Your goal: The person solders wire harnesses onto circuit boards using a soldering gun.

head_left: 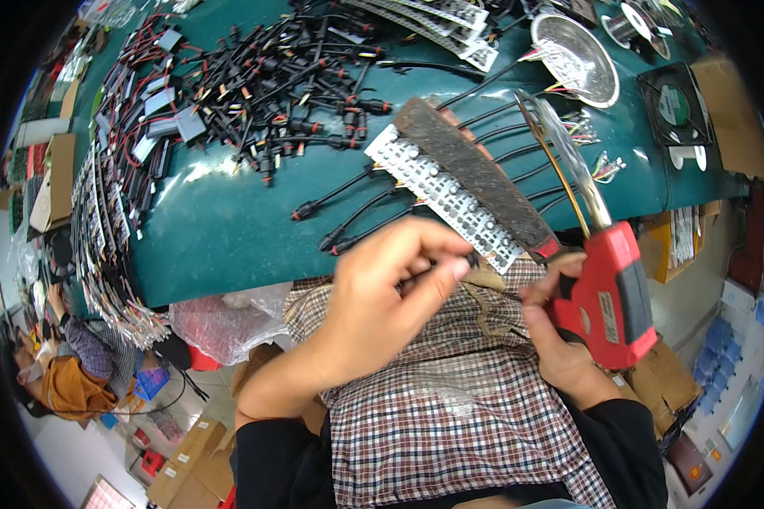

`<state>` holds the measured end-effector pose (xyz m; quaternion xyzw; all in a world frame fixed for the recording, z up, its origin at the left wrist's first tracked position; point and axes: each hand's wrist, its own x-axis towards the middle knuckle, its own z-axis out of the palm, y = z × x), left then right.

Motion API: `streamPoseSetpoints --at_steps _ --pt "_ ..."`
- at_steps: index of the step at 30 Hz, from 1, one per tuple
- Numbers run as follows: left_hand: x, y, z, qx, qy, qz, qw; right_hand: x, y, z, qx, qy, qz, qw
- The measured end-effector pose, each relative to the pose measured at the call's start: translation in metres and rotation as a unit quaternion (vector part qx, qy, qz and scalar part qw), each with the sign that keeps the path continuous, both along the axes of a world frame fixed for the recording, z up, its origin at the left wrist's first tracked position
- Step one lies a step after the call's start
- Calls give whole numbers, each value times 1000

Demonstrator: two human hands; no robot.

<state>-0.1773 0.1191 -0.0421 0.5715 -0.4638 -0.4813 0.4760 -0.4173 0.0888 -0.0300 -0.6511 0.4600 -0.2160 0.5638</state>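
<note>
My right hand [564, 343] grips a red and black soldering gun [613, 293], its long metal tip and thin tube pointing away over the table. My left hand [390, 280] is closed at the near end of a white circuit board panel [450, 199]. Thumb and forefinger pinch a black cable [473, 260], mostly hidden by the fingers. A dark, worn bar [475, 174] lies along the panel. Several black cables with connectors [335, 197] stick out from the panel's left side. More cables [505, 155] run out on its right, ending in bare coloured wires.
A heap of black connector cables [293, 93] covers the table's far left, beside wired grey modules [160, 102]. A metal bowl [603, 72], a solder spool [632, 30] and a black fan [675, 106] stand far right. Another person [81, 373] sits at left.
</note>
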Motion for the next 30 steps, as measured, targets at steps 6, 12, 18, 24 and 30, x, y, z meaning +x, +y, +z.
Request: streamPoseSetpoints --at_steps 6,12,18,24,30 --pt "-23 16 -16 29 62 -22 997 31 -9 -1 39 -89 -45 994" --pt "-16 14 -4 12 -18 -58 998 29 -6 -9 49 -146 -53 987" --pt "-20 16 -12 -81 -103 -53 990 24 -5 -5 71 -147 -38 986" --pt "-16 17 5 -238 -394 -114 880 16 -4 -15 -13 -17 3 1000" --pt "-31 28 -13 -126 -101 -5 987 27 -8 5 77 -143 -75 984"
